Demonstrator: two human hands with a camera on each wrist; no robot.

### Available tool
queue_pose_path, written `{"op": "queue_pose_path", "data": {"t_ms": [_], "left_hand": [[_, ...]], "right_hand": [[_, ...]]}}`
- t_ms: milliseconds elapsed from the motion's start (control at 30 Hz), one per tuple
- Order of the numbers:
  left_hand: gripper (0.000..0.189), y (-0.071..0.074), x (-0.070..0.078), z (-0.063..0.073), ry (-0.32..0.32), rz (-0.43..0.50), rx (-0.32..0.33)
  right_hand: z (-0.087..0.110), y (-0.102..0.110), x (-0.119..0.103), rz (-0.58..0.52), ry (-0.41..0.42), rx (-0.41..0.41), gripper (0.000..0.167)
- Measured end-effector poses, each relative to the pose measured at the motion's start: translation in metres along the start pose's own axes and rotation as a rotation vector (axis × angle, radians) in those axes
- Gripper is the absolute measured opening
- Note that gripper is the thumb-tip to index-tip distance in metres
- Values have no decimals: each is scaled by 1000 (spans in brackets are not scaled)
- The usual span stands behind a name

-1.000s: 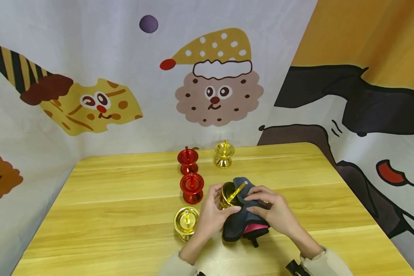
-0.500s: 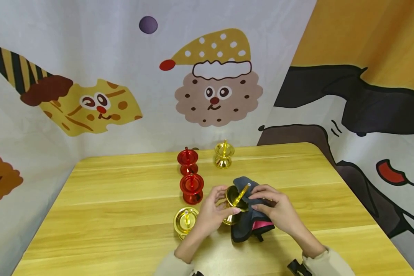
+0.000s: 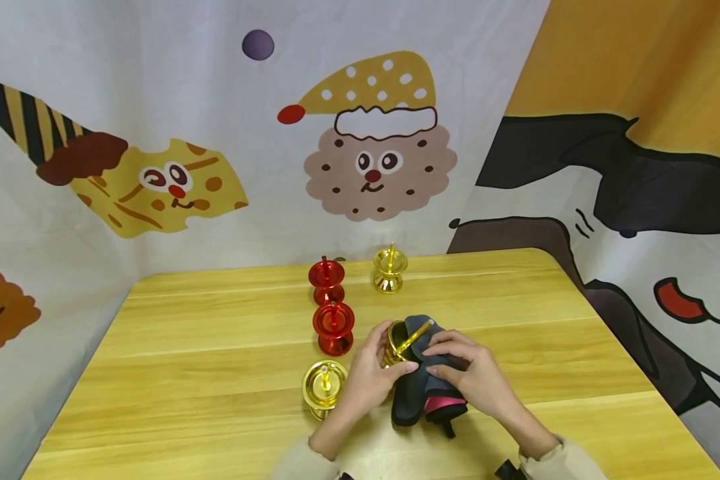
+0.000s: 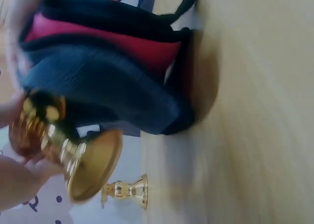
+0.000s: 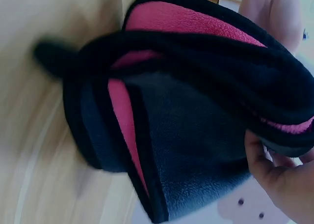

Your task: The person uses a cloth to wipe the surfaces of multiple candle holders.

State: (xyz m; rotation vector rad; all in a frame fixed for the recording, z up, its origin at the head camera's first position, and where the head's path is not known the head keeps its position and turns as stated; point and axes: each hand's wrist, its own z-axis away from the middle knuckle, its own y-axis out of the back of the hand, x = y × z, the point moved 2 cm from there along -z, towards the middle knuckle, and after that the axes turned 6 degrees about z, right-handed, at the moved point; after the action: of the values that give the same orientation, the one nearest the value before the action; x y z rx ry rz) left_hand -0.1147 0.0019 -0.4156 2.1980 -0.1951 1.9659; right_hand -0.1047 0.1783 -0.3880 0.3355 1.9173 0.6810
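My left hand [image 3: 369, 370] grips a gold candle holder [image 3: 392, 345] with a slim central spike. The holder is tilted, its open cup facing toward my right hand. In the left wrist view, the flared base of this candle holder [image 4: 95, 167] hangs over the table. A dark grey cloth [image 3: 444, 377] with black edging and a pink side lies against the cup. My right hand [image 3: 474, 373] pinches this cloth close to the spike. In the right wrist view, the folded cloth [image 5: 201, 121] covers the holder, and the right thumb and fingers [image 5: 260, 160] hold its edge.
Another gold candle holder [image 3: 324, 385] stands left of my left forearm. Two red candle holders [image 3: 334, 321] stand behind it, one beyond the other. A gold candle holder [image 3: 390, 267] is near the back edge of the wooden table [image 3: 186, 373]. A printed curtain [image 3: 216, 80] hangs behind.
Both hands, with the gold candle holder and the cloth, shifted slightly right and then back left. The cup turned upward, then tilted toward the cloth again. The standing candle holders stayed put.
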Motion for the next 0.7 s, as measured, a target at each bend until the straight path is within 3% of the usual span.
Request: {"op": "queue_pose_path", "data": {"t_ms": [100, 167, 267, 400, 533, 600, 700], "left_hand": [[69, -2, -1, -1, -52, 26, 58], [68, -3, -2, -1, -71, 42, 63], [67, -2, -2, 0, -61, 66, 29], [64, 3, -1, 1, -29, 91, -71], [64, 7, 3, 2, 15, 96, -149], [65, 8, 4, 2, 32, 84, -149], [65, 7, 4, 1, 26, 96, -97]], "right_hand": [[1, -5, -5, -17, -1, 5, 23], [0, -8, -6, -15, 13, 8, 23], [-2, -7, -4, 22, 27, -5, 24], [-6, -1, 0, 105, 36, -46, 26], [-12, 5, 4, 133, 101, -82, 26], [-15, 6, 6, 136, 136, -85, 26], [-15, 7, 7, 111, 144, -62, 27]]}}
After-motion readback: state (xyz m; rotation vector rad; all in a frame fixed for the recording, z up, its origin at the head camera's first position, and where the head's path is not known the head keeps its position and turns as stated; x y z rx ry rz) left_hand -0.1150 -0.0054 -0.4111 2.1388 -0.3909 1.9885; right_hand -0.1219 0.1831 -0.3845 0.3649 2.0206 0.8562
